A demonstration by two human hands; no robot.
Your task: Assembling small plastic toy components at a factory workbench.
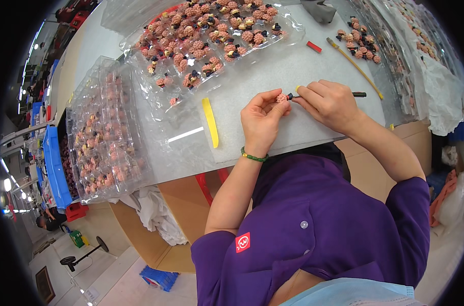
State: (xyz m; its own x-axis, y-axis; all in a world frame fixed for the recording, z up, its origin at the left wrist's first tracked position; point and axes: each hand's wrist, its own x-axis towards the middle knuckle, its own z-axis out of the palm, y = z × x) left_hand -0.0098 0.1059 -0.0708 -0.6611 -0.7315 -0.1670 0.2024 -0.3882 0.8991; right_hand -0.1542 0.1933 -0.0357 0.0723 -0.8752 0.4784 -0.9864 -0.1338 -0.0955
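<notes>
My left hand (258,122) pinches a small pink, bumpy figurine piece (281,98) with a dark part on its right side. In my right hand (329,104) is a slim black pen-like tool (360,94), its back end sticking out past the knuckles. Its tip is at the dark part of the piece; whether it touches cannot be made out. Both hands are closed and close together above a white foam mat (237,135). On that mat lies a yellow strip (210,122), left of my left hand.
Clear plastic trays of pink pieces stand at the back (211,38) and left (107,132). A yellowish brush (357,69), a red block (314,47) and loose pieces (362,43) lie beyond my right hand. More stacked trays (395,61) line the right. A blue crate (56,163) is far left.
</notes>
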